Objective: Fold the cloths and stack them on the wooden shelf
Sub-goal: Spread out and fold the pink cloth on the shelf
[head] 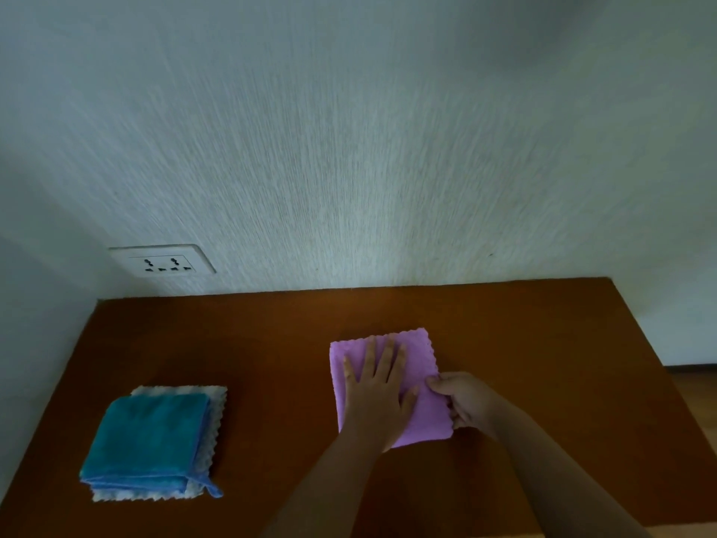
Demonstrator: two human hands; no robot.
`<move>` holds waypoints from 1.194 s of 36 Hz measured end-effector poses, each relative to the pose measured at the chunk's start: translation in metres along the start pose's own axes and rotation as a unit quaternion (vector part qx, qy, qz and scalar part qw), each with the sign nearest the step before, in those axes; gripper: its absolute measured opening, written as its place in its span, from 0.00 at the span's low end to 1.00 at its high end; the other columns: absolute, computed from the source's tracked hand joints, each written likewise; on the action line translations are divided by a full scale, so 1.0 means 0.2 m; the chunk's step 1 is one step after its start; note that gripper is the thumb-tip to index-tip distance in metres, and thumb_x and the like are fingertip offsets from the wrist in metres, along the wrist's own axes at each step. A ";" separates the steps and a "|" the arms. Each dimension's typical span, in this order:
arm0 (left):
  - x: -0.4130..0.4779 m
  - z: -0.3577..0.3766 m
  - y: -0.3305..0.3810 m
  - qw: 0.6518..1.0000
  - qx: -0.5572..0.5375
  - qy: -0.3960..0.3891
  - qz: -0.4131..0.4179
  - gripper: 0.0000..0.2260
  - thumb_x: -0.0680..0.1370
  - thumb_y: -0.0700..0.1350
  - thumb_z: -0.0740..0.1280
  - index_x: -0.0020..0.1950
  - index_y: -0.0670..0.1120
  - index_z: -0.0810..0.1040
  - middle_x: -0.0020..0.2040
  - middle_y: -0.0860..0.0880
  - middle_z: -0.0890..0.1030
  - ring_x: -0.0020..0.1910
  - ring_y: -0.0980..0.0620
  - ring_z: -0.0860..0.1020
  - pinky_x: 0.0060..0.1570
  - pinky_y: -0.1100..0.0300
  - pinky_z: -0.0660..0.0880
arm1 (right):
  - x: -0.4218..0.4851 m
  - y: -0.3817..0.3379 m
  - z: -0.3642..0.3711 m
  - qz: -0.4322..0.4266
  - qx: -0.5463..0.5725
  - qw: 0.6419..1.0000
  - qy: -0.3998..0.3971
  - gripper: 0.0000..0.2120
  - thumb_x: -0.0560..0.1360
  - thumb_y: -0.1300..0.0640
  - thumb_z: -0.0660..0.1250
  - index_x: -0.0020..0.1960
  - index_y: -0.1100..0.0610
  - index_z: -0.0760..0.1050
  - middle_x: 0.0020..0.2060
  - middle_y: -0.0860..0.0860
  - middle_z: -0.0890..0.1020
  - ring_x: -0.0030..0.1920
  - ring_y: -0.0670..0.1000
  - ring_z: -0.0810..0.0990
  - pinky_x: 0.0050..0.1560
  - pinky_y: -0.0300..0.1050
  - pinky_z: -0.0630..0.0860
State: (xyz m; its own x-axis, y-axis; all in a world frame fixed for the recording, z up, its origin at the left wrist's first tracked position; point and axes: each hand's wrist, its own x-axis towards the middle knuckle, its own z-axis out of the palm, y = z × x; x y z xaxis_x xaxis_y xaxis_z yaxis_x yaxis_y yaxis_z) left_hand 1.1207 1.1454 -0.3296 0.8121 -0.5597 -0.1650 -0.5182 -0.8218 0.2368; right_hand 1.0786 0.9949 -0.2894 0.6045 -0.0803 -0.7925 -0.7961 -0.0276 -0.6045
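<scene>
A folded purple cloth lies on the wooden shelf, right of centre. My left hand presses flat on it with fingers spread. My right hand grips the cloth's right edge with curled fingers. At the left of the shelf a folded teal-blue cloth lies stacked on a folded white cloth with a scalloped edge.
A textured pale wall rises right behind the shelf, with a white socket plate at the left. The shelf's right edge drops to a wooden floor. A side wall borders the shelf on the left.
</scene>
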 end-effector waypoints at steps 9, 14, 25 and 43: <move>0.01 -0.01 0.03 1.000 -0.005 0.003 -0.013 0.29 0.81 0.58 0.38 0.69 0.46 0.70 0.67 0.47 0.73 0.67 0.43 0.71 0.57 0.34 0.62 | 0.14 -0.13 0.04 -0.080 -0.195 0.953 0.217 0.16 0.79 0.48 0.58 0.36 0.54 0.67 0.30 0.48 0.69 0.30 0.45 0.66 0.33 0.34 0.65; 0.00 -0.01 0.03 1.000 -0.008 0.008 -0.017 0.28 0.81 0.58 0.39 0.69 0.46 0.67 0.68 0.47 0.72 0.68 0.44 0.70 0.59 0.35 0.63 | 0.17 -0.07 0.07 -0.119 -0.258 0.925 0.254 0.11 0.81 0.49 0.55 0.43 0.53 0.69 0.35 0.47 0.73 0.34 0.42 0.71 0.33 0.32 0.64; 0.01 -0.01 0.03 0.999 -0.002 0.036 0.004 0.26 0.76 0.59 0.52 0.70 0.48 0.65 0.69 0.48 0.72 0.68 0.42 0.69 0.56 0.32 0.64 | 0.17 0.00 0.12 -0.161 -0.263 0.894 0.327 0.11 0.82 0.51 0.50 0.46 0.53 0.68 0.35 0.47 0.75 0.31 0.42 0.73 0.29 0.30 0.66; 0.02 0.05 0.02 0.998 0.010 0.057 0.021 0.27 0.78 0.61 0.50 0.72 0.49 0.63 0.71 0.50 0.70 0.71 0.45 0.60 0.64 0.34 0.55 | 0.22 -0.11 0.11 -0.164 -0.257 0.888 0.345 0.13 0.79 0.45 0.56 0.51 0.54 0.71 0.38 0.45 0.75 0.35 0.41 0.73 0.31 0.31 0.64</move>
State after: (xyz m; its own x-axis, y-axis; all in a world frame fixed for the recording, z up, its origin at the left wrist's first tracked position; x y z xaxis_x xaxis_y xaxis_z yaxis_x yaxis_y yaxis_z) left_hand 1.1199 1.1397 -0.3386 0.8146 -0.5783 -0.0450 -0.5562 -0.8008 0.2222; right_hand 1.1224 1.0143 -0.3123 0.7873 -0.5700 -0.2352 -0.5941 -0.5991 -0.5367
